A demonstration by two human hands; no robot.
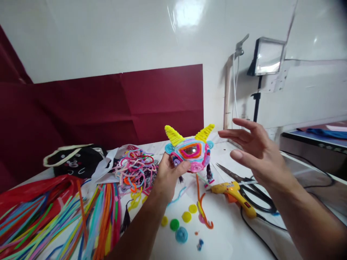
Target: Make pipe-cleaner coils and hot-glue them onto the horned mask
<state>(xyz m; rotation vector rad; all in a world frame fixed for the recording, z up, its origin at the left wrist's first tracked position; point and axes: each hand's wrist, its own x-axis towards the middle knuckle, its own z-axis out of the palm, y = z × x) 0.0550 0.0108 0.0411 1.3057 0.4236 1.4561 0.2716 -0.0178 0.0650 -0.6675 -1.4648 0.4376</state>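
My left hand (170,171) grips a small craft mask (191,151) made of coiled pipe cleaners, its thumb pressed on the lower front. The mask has two yellow horns, light blue curls at the sides, a shiny dark oval in an orange and pink surround, and dark tassels hanging below. To the right of it, my right hand (251,148) is raised, empty, with fingers spread and not touching anything. Beneath that hand lie a yellow hot glue gun (233,193) and black-handled scissors (257,196). Loose orange pipe cleaners (202,209) rest below the mask.
Bundles of coloured pipe cleaners (104,216) cover the front left, beside a red plastic bag (46,186). Behind are a tangled heap of scraps (135,169) and a black pouch (78,160). Coiled discs (181,234) lie in front. A lamp (268,56) stands back right.
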